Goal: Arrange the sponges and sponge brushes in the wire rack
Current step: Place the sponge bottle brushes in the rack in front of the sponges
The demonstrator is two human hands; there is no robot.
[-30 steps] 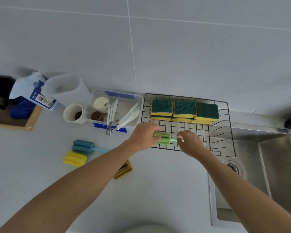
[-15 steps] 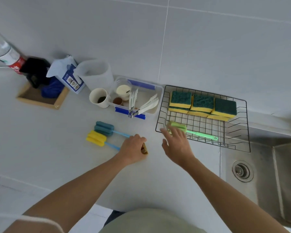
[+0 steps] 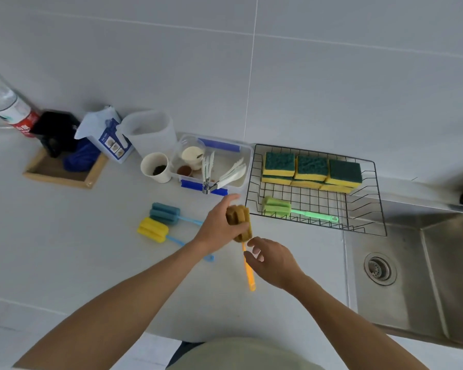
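My left hand grips the brown sponge head of an orange-handled sponge brush, lifted just left of the black wire rack. Its orange handle hangs down toward me. My right hand is open, fingers curled close beside that handle. A green sponge brush lies along the rack's front. Several green-and-yellow sponges are stacked along the rack's back. A teal sponge brush and a yellow sponge brush lie on the counter to the left.
A clear plastic tub with cups and white utensils stands left of the rack, with a paper cup and a jug beside it. A wooden tray and a bottle are at far left. The steel sink lies right.
Both hands left the green brush lying in the rack. My left hand reached left, took the orange-handled brush off the counter and lifted it; my right hand drew back toward its handle.
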